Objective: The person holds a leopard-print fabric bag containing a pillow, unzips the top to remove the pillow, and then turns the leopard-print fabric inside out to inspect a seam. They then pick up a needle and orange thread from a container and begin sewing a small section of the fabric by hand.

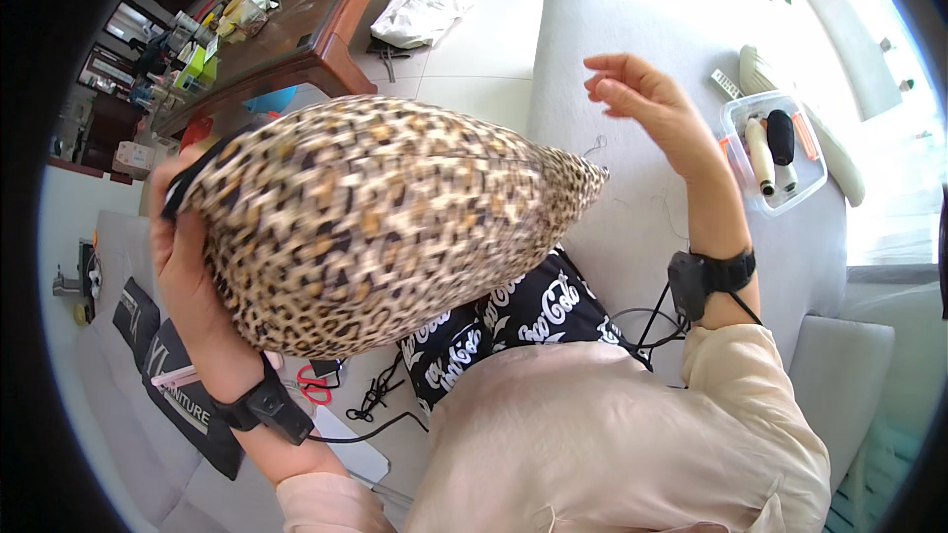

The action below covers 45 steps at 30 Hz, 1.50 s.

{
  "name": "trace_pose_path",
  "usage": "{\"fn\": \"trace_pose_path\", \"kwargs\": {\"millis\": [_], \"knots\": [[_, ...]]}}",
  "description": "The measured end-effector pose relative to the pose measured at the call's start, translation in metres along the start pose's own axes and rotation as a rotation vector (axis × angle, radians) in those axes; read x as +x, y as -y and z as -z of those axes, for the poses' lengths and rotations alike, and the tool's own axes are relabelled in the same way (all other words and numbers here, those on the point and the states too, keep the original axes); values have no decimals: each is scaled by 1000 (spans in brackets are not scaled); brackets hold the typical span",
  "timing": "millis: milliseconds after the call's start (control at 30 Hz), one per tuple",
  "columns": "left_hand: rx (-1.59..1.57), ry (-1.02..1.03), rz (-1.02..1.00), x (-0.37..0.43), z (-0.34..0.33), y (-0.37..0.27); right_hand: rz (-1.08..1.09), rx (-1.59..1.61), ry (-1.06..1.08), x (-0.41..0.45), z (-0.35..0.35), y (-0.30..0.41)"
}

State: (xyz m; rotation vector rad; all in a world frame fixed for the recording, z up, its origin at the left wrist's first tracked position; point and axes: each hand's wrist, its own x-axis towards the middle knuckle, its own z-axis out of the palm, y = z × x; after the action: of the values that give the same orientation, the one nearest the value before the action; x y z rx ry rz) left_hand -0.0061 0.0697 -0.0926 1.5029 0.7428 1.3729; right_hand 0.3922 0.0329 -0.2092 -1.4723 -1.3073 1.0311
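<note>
My left hand (176,226) grips the dark-edged end of a leopard-print fabric piece (385,215), which is full and rounded like a stuffed cushion. It is held above my lap, partly blurred, and narrows to a point at the right. Some fingers of this hand are hidden behind the fabric. My right hand (641,96) is raised over the grey sofa seat (629,229), apart from the fabric. Its fingers are bent and the thumb is near them; whether a fine thing sits between them cannot be told. Loose dark thread (597,146) shows below it.
A clear plastic box (774,192) holding thread spools stands on the sofa at right. Red-handled scissors (315,385) lie beneath my left forearm. Cables run from both wrist devices. A wooden table (326,37) with clutter stands at upper left; a white bag (422,7) lies beside it.
</note>
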Motion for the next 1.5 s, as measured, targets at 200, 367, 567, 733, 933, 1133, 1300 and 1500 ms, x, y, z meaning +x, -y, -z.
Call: {"fn": "trace_pose_path", "kwargs": {"millis": [200,367,567,733,933,1133,1300,1500], "knots": [[20,-10,13,-8,19,4,-394,799,271,-19,-59,-57],[295,-410,52,-13,20,-19,-374,775,-25,-20,-83,-63],[466,-111,352,-57,48,-18,-371,742,-35,-16,-87,-72],[1098,183,-107,-72,-15,-69,-368,705,-39,-7,-83,-88],[901,526,-279,-104,-41,-48,-448,691,-39,1,-83,-136],[798,407,-97,-110,-65,-38,-393,550,-82,22,-62,-196],[922,492,-79,-100,-58,-40,-247,205,-92,22,-62,-164],[1130,466,-258,-85,-24,-30,224,-229,-131,-2,-89,10]]}}
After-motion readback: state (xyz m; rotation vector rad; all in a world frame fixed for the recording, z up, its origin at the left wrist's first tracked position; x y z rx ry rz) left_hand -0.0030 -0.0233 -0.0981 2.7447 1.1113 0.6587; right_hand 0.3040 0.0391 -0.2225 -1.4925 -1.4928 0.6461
